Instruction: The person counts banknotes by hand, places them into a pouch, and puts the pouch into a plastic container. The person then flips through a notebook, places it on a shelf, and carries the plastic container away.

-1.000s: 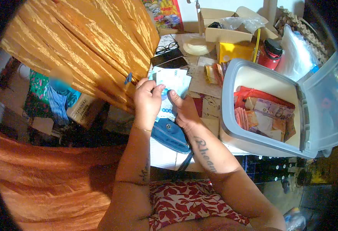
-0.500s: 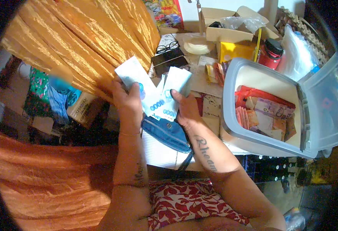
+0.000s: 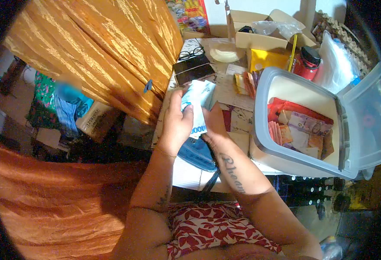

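Observation:
Pale blue banknotes (image 3: 199, 94) are gathered between my two hands, with large printed zeros at their lower end. My left hand (image 3: 178, 120) is closed on them, thumb lying across the top note. Behind the notes, my right hand (image 3: 215, 125) is closed around their right side; its fingers are mostly hidden. Just below both hands a dark blue zip pouch (image 3: 197, 154) rests on a white notebook (image 3: 184, 173). To the right, a lidded plastic box (image 3: 262, 130) stands open, with orange and purple banknotes (image 3: 305, 123) and a red pouch (image 3: 281, 106) inside.
Smartphones (image 3: 194, 71) and eyeglasses (image 3: 191, 53) lie at the table's back left. More banknotes (image 3: 246, 83) stand beside the box. Behind are a yellow envelope (image 3: 262, 60), a red jar (image 3: 306, 64) and a cardboard box (image 3: 259, 40). A gold curtain (image 3: 99, 47) hangs at left.
My left hand has moved right to meet my right hand. The two fanned groups of banknotes are now together in one overlapping stack.

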Demonstrator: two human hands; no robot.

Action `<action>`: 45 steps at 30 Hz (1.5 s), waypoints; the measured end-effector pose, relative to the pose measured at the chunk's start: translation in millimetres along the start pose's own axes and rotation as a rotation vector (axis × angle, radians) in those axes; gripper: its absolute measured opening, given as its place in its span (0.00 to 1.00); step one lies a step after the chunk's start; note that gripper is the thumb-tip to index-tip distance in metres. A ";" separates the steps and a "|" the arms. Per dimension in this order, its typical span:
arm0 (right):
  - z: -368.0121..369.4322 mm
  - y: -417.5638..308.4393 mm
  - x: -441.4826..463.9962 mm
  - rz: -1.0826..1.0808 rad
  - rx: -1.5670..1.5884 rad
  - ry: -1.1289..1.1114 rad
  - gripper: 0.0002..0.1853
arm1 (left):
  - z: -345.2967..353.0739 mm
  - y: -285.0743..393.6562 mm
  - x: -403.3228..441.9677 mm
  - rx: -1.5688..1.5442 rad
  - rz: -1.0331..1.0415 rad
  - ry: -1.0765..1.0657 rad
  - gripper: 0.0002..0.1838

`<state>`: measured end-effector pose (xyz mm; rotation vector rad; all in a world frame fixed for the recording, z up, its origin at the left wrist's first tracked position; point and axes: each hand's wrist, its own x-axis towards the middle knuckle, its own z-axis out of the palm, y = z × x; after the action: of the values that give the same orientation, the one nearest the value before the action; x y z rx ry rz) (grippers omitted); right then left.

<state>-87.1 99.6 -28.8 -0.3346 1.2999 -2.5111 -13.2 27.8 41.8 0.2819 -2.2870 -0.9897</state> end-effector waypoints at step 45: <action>-9.4 15.2 10.8 0.185 0.044 0.110 0.24 | 207.7 -0.7 158.0 0.345 -0.064 -0.467 0.24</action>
<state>-98.0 94.5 -45.9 -0.0639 1.2512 -2.4265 -265.7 82.3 5.0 0.2907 -2.8960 -0.7406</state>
